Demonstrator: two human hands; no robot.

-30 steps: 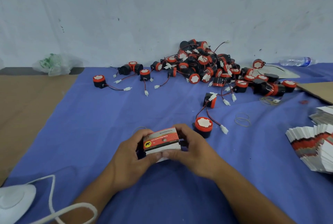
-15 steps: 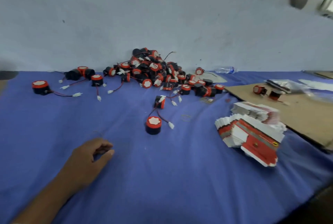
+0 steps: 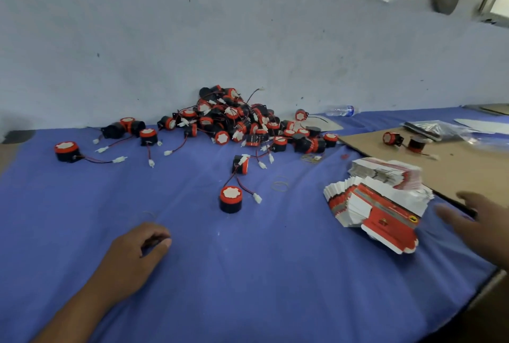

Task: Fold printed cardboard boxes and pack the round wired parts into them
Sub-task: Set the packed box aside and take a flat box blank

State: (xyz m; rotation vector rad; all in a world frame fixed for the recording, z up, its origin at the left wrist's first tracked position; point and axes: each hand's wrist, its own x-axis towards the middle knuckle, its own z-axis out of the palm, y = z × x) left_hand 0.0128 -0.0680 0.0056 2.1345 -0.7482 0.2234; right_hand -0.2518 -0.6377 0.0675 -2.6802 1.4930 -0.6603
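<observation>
A person's left hand (image 3: 135, 254) rests on the blue-covered bench (image 3: 261, 287), its fingers (image 3: 158, 240) loosely curled and holding nothing. The right hand (image 3: 479, 228), blurred, reaches in from the right with fingers straight, spread and empty. Its fingertips lie just beside the right edge of a fanned stack of flat printed boxes (image 3: 377, 205); whether they touch cannot be told. The long axis of the top red box (image 3: 391, 222) runs from far left to near right. One round wired part (image 3: 230, 199) stands upright between the hands, red face up, wire trailing right. A pile of parts (image 3: 234, 119) lies by the wall.
</observation>
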